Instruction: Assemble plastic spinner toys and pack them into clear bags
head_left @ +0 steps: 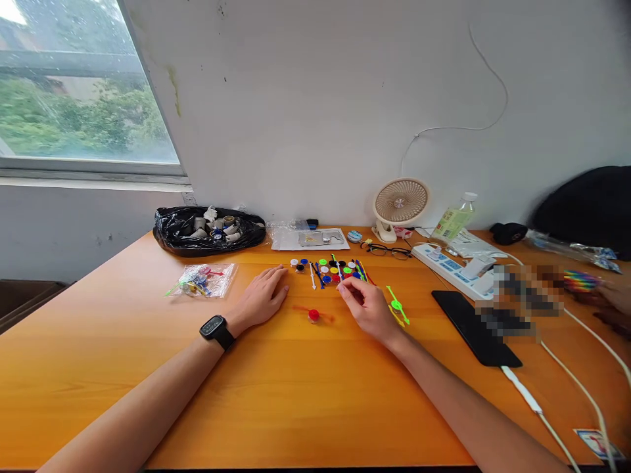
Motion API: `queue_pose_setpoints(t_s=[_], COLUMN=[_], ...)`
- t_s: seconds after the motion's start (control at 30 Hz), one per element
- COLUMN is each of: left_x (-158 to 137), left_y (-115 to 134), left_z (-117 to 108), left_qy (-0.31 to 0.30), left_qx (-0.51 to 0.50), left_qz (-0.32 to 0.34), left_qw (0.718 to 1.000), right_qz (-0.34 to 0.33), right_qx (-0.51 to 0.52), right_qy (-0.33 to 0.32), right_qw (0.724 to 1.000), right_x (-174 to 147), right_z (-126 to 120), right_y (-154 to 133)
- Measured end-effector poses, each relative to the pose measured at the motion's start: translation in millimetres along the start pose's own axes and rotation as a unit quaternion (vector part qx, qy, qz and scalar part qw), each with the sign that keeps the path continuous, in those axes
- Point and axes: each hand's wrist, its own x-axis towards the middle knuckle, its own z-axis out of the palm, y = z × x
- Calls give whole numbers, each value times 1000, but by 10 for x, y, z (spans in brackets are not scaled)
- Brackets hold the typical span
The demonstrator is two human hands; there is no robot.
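Currently, two hands [263,293] [368,307] flank one red-capped spinner [313,316] on one table [286,401].

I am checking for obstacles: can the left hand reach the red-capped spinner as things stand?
Probably yes: the left hand rests near the red-capped spinner, and nothing visible stands between them, though the spinner's blurred arms suggest it may be turning.
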Motion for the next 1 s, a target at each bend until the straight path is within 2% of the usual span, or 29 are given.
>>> queue_pose_setpoints(t_s=[0.17, 0.3, 0.4, 0.57, 0.77, 1.0], left_x=[69, 221, 321, 350, 339, 320], left_y=[1, 56, 91, 82, 68, 68], left_z=[31, 10, 1, 10, -6, -37], left_qy=[-20, 2, 6, 17, 2, 15], left_qx=[42, 62, 54, 26, 1, -30], left_qz=[-28, -22, 13, 69, 78, 86], left_qw=[999, 998, 998, 997, 997, 996], right_qz=[-30, -58, -28, 12, 24, 11], right_qx=[-45, -171, -291, -341, -374, -371], right_qy=[-20, -70, -139, -196, -213, -229], right_qw=[998, 981, 946, 919, 902, 900], right_x=[212, 500, 765, 1085, 1106, 1108], right_z=[65, 127, 193, 344, 435, 443], right_y=[-6, -137, -261, -326, -305, -270])
